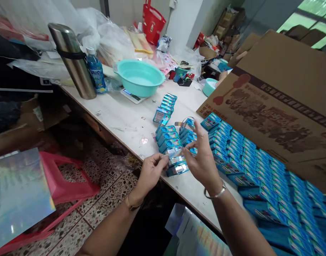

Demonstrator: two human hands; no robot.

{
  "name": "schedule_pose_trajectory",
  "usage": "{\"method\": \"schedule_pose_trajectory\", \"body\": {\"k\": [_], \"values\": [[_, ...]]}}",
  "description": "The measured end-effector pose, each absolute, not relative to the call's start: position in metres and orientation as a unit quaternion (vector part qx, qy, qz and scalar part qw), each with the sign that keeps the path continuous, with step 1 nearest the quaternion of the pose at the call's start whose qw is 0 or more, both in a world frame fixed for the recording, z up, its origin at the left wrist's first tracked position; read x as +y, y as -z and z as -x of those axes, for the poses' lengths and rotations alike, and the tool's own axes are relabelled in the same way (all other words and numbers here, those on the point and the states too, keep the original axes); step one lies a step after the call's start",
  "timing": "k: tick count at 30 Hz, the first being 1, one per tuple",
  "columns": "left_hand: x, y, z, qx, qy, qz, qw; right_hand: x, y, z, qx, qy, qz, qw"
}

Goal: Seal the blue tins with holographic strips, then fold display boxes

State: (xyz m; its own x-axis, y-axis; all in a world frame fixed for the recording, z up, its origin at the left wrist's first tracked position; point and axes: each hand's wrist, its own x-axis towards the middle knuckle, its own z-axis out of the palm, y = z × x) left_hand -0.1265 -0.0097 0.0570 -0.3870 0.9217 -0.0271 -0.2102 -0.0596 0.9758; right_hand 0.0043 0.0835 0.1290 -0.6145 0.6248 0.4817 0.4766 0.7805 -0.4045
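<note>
While the blue box row (171,143) points lengthwise forward, left hand (153,169) and right hand (202,160) flank it (whether grasping: cannot tell).

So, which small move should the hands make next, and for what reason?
Perhaps lower the right hand to steady the near row of blue boxes: the left hand is already beside its near end, while the right index finger points upward.

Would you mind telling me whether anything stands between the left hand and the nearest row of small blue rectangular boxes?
Nothing visible does: the left hand has its fingertips right beside that row of boxes.
</note>
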Motion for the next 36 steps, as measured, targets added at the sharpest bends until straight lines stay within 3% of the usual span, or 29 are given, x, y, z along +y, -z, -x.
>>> {"method": "schedule_pose_trajectory", "body": {"k": [6,18,26,31,36], "values": [[0.035,-0.041,0.152,0.548,-0.656,-0.34,0.391,0.124,-0.102,0.029,-0.893,-0.091,0.297,0.326],[0.048,-0.016,0.145,0.567,-0.636,-0.3,0.428,0.14,-0.071,0.024,-0.913,-0.095,0.306,0.254],[0.054,0.006,0.137,0.54,-0.663,-0.259,0.449,0.142,-0.063,0.02,-0.88,-0.152,0.352,0.28],[0.049,0.006,0.143,0.581,-0.672,-0.26,0.379,0.149,-0.073,0.014,-0.872,-0.144,0.355,0.305],[0.052,-0.022,0.155,0.54,-0.743,-0.239,0.316,0.145,-0.116,0.011,-0.84,-0.206,0.36,0.349]]}}
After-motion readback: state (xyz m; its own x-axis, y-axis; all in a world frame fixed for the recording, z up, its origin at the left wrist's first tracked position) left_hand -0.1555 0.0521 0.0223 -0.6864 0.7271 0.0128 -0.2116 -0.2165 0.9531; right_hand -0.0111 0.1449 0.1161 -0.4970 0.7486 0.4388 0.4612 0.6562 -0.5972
